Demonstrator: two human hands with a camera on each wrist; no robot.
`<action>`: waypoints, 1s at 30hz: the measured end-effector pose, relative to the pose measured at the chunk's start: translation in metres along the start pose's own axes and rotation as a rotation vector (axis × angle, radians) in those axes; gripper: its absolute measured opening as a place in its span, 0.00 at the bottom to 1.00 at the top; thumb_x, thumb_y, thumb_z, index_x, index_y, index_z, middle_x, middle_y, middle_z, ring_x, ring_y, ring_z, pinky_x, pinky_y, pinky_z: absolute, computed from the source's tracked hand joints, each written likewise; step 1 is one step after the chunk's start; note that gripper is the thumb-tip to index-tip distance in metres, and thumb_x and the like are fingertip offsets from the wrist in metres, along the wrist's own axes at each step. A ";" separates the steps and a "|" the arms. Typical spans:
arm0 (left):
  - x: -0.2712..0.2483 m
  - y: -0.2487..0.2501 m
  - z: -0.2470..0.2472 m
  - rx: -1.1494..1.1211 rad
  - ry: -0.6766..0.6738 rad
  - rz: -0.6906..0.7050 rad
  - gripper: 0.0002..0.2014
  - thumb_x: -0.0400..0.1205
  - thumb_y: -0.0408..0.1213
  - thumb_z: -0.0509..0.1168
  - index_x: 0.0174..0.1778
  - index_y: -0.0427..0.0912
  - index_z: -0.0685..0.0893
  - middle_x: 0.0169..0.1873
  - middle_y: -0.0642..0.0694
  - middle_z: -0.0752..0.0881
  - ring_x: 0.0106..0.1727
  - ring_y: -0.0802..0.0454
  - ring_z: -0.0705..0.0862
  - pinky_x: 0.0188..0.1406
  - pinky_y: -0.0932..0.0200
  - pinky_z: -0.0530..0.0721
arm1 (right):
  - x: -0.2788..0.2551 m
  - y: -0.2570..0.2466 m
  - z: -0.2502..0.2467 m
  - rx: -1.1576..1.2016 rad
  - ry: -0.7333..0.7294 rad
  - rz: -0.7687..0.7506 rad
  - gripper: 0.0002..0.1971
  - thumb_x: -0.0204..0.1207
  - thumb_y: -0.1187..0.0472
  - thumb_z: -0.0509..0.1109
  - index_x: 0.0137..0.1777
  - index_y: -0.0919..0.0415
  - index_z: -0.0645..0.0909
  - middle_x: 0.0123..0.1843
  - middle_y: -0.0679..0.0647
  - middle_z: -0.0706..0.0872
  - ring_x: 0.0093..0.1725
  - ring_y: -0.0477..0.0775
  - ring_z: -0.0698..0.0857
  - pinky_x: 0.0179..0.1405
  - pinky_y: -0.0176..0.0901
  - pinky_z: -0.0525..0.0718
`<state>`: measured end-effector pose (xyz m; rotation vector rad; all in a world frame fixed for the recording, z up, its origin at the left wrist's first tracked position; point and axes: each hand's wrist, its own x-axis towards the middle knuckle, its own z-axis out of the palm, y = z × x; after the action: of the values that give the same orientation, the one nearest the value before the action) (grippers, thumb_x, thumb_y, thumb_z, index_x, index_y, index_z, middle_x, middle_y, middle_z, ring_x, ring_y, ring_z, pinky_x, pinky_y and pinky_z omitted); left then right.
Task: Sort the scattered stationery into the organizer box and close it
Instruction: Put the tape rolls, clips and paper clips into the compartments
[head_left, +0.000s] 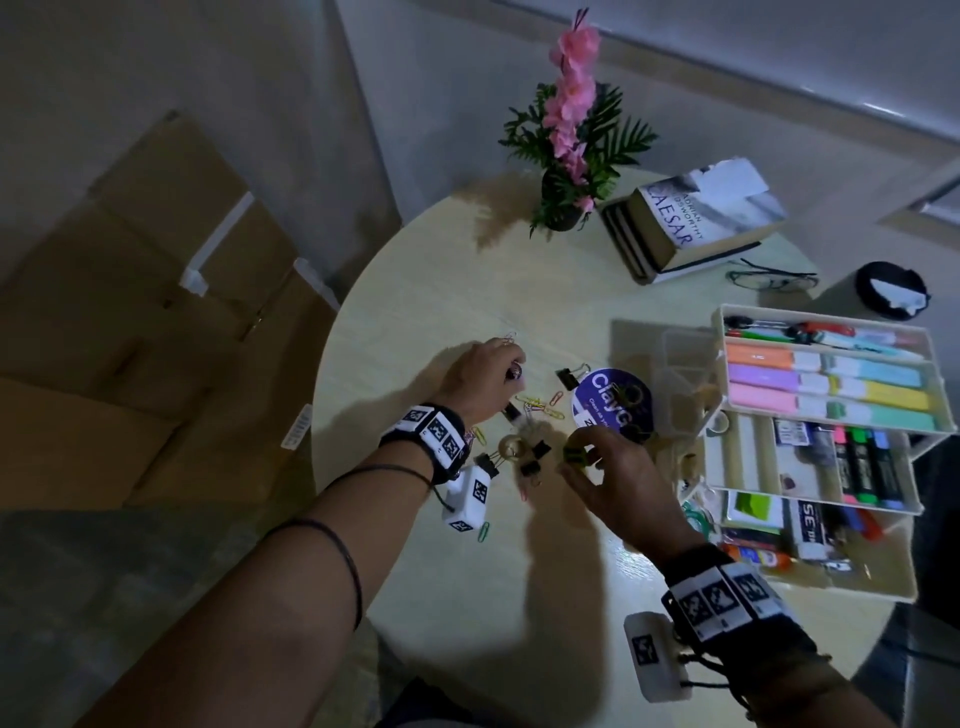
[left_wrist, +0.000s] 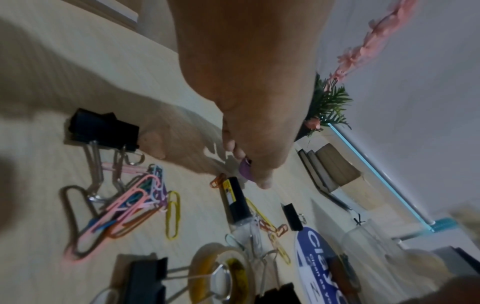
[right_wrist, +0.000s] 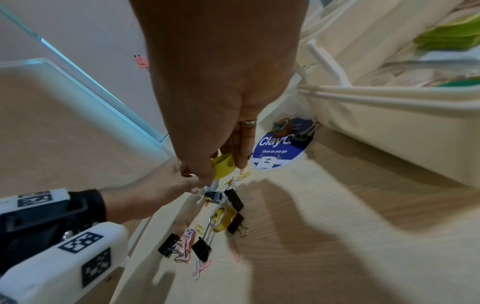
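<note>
The open white organizer box stands at the table's right with markers and highlighters in its tiers. Left of it lie coloured paper clips, black binder clips, a clear tape roll and a small black-capped bottle. My left hand hovers over the clips and pinches a small purple object at its fingertips. Close to the round blue ClayGo disc, my right hand grips a yellow tape roll just above the table. The organizer's side wall fills the right of the right wrist view.
A potted plant with pink flowers, stacked books and glasses sit at the table's far side. A clear plastic case lies beside the organizer. Cardboard boxes stand on the floor at left.
</note>
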<state>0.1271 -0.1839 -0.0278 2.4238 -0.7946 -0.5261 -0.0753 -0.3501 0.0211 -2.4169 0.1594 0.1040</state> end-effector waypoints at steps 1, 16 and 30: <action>-0.003 0.002 -0.001 -0.060 0.001 0.000 0.18 0.83 0.39 0.76 0.68 0.43 0.86 0.65 0.44 0.86 0.60 0.46 0.86 0.55 0.56 0.84 | -0.002 0.000 0.000 0.009 0.005 0.005 0.10 0.80 0.56 0.81 0.55 0.53 0.83 0.48 0.44 0.88 0.44 0.41 0.85 0.44 0.27 0.81; -0.056 0.018 0.005 -0.424 -0.001 -0.033 0.17 0.77 0.32 0.82 0.60 0.40 0.88 0.53 0.48 0.88 0.51 0.60 0.88 0.53 0.63 0.89 | -0.025 0.007 -0.016 0.070 0.050 0.046 0.13 0.78 0.56 0.82 0.59 0.53 0.84 0.51 0.44 0.91 0.50 0.33 0.88 0.46 0.20 0.80; -0.087 0.100 0.021 -0.406 0.114 0.138 0.06 0.82 0.44 0.78 0.46 0.50 0.88 0.48 0.58 0.91 0.48 0.53 0.90 0.47 0.47 0.90 | -0.079 0.045 -0.077 0.139 0.188 -0.040 0.10 0.80 0.63 0.79 0.56 0.54 0.83 0.50 0.45 0.86 0.49 0.41 0.85 0.49 0.35 0.82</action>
<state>0.0087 -0.2048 0.0315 1.9916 -0.7213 -0.4422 -0.1576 -0.4275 0.0585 -2.2876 0.1972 -0.1484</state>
